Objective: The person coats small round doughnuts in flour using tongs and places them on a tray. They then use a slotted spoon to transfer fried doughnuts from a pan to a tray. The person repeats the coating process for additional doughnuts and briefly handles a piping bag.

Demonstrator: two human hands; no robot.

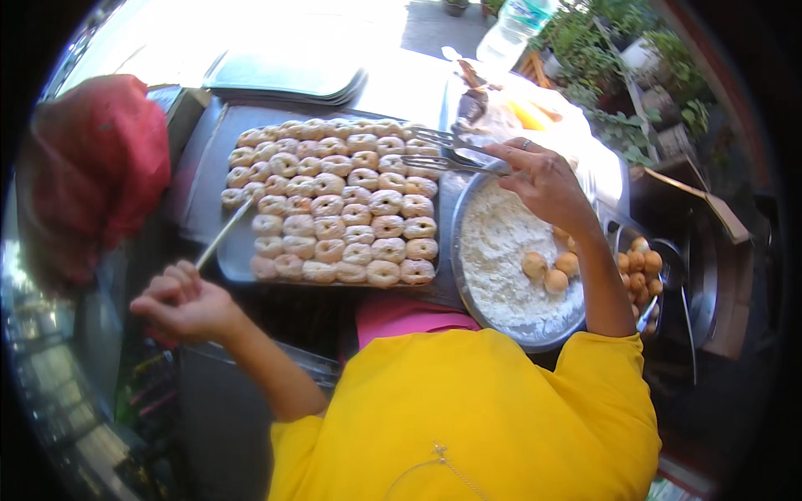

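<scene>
Rows of small ring-shaped pastries (338,206) dusted with white powder cover most of a metal tray (235,253). My left hand (188,300), low at the left, is closed around a thin pale stick (225,232) whose tip meets a pastry at the tray's left side. With my right hand (539,178) I hold metal tongs (438,150) with forked ends, spread apart over the tray's upper right. Below that hand is a round metal basin (460,275) of white powder (495,257), with several round brown dough balls (556,281) on its right part.
More browned balls (638,269) fill a container at the right, beside a long metal handle (689,332). Stacked trays (285,75) lie at the back. A plastic bottle (514,28) and plastic bags (532,113) are at back right; red cloth (125,156) is at left.
</scene>
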